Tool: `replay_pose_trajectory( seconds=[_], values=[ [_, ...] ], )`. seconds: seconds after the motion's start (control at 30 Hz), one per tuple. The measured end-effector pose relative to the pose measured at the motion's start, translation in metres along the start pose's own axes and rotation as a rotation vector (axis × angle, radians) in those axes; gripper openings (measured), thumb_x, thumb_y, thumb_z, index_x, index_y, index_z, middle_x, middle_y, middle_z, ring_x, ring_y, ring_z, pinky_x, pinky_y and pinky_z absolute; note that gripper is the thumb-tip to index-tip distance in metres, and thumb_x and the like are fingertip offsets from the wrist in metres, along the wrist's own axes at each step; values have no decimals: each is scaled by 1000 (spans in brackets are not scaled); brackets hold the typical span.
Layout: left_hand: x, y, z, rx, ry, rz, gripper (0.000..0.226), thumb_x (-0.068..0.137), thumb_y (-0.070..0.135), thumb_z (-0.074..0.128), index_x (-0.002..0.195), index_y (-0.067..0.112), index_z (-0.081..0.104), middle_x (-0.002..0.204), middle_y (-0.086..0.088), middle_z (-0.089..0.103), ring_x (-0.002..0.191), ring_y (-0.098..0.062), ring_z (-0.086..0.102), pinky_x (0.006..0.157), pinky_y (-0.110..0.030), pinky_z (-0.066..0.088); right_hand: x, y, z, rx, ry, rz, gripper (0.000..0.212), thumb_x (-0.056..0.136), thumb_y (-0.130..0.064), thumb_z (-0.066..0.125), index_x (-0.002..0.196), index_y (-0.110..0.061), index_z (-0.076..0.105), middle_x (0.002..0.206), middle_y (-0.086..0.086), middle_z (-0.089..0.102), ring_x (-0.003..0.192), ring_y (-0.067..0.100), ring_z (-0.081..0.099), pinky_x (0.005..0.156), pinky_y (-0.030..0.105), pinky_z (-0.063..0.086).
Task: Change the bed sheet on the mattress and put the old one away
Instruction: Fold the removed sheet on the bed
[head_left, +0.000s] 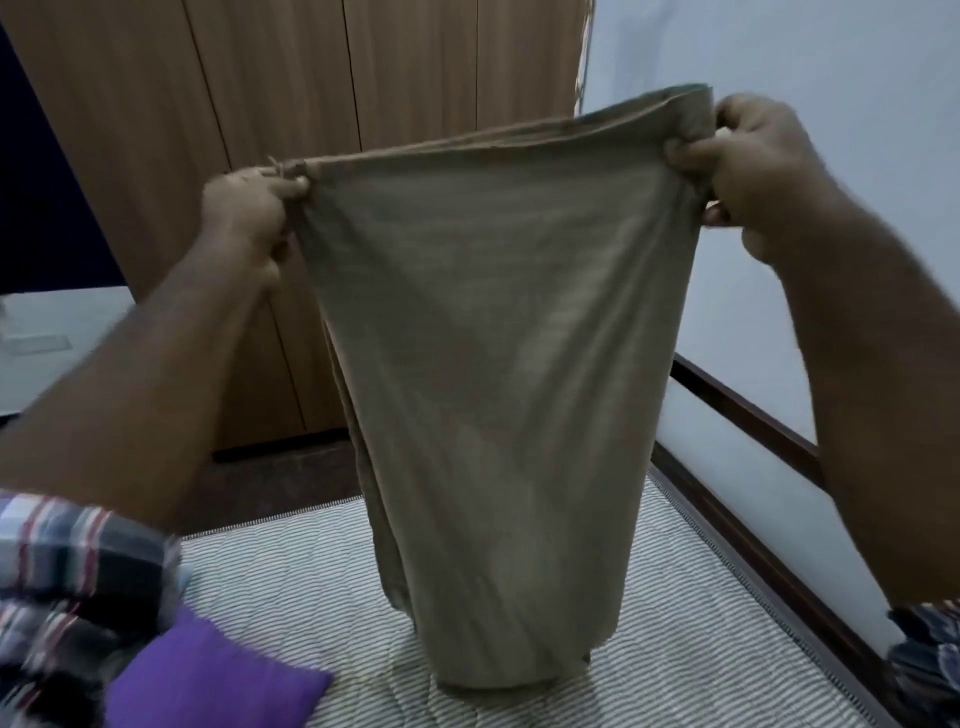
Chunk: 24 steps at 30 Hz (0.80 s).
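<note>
Two hands — left (248, 208), right (748, 161) — pinching one sheet (483, 364) above one mattress (322, 587).

No text, label, brand, number or sign readable anywhere.
</note>
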<state>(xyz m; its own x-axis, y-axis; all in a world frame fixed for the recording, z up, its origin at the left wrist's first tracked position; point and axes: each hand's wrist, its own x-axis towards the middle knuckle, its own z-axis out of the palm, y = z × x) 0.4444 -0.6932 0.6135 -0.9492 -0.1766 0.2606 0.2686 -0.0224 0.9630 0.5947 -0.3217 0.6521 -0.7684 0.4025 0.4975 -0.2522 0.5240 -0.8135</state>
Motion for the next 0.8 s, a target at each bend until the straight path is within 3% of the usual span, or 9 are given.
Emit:
replay_pose_trajectory(
  seconds=[0.13,0.2,0.27,0.37,0.5,0.6,0.67,0.73,0.8],
  values=[
    [-25,23,13,39,-178,53,31,109,16,37,82,16,51,86,1,49,77,-5,45,79,-26,43,44,-18,-5,123,59,-12,14,99,-19,60,104,-24,72,111,5,74,97,12,72,63,26,57],
    [-44,-1,16,36,-272,-81,27,108,27,41,86,20,55,89,1,55,81,-9,53,92,-34,43,29,-13,1,329,-88,28,13,100,-30,60,105,-21,67,101,-6,77,91,5,73,66,21,58],
    [-63,-47,6,19,-399,-258,24,96,42,61,93,19,67,93,-2,67,84,-18,63,87,-39,51,-21,33,15,418,-216,246,21,98,-30,60,110,-14,67,102,-6,77,96,10,73,70,22,58],
    [-108,-143,-11,-25,-581,-535,59,64,41,91,109,7,74,108,-16,74,90,-26,73,75,-36,60,-118,131,39,463,-314,547,53,75,-26,81,115,6,66,113,15,74,112,35,68,76,33,61],
    [-140,-204,-30,-208,-488,-672,36,84,22,66,117,8,72,111,-14,74,92,-24,73,74,-32,60,-165,175,51,489,-282,709,45,81,-22,74,118,4,67,116,20,71,99,30,72,71,35,61],
    [-111,-175,-25,-216,-508,-580,19,82,28,69,90,13,79,89,-12,73,75,-21,72,69,-31,59,-132,161,53,507,-267,704,42,85,-26,71,119,0,67,108,14,74,99,28,69,70,35,60],
    [-88,-140,-17,-295,-508,-501,21,71,33,75,78,15,81,85,-9,76,75,-19,74,69,-30,60,-93,139,46,606,-266,582,27,88,-23,66,109,-7,69,89,3,75,82,18,70,63,25,56],
    [-74,-114,-17,-417,-551,-496,33,72,36,75,97,15,81,108,-9,76,99,-22,73,85,-37,59,-67,111,35,774,-314,406,26,88,-23,63,112,-15,71,91,-1,72,75,10,65,61,21,50],
    [-77,-118,-25,-333,-655,-523,50,70,37,84,113,14,76,124,-11,71,113,-28,68,93,-46,56,-68,109,33,741,-378,343,38,90,-18,60,128,-17,64,117,6,66,94,18,66,74,30,53]
  ],
)
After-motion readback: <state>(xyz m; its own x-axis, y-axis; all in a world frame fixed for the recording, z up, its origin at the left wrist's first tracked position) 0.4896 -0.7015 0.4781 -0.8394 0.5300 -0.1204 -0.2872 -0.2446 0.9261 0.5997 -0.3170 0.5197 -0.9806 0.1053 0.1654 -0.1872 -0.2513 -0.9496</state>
